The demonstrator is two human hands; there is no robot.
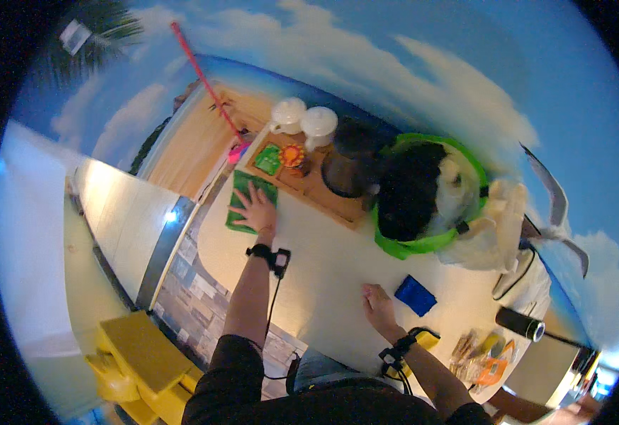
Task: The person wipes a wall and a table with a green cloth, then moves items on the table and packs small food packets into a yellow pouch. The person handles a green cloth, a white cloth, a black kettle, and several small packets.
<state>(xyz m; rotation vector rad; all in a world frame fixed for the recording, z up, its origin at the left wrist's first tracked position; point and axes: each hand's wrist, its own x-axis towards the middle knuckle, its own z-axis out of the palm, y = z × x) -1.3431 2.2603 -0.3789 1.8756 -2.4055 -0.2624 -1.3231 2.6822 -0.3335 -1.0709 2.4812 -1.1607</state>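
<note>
My left hand (258, 210) lies flat with spread fingers on a green cloth (240, 226) at the far left of the white table (314, 265). My right hand (381, 309) rests on the table nearer to me, its fingers curled and nothing seen in them. Just to its right lies a folded blue cloth (415, 295). Both wrists wear black straps with small devices and cables. Under my right forearm is a yellow object (423, 342), partly hidden.
A wooden tray (336, 209) holds white teapots (319, 125), an orange-topped jar (292, 156) and dark containers. Beside it stands a green-rimmed bag (402, 248). A black bottle (516, 323) and packaged snacks (487, 358) lie at right. Another person's arm (522, 408) shows at lower right.
</note>
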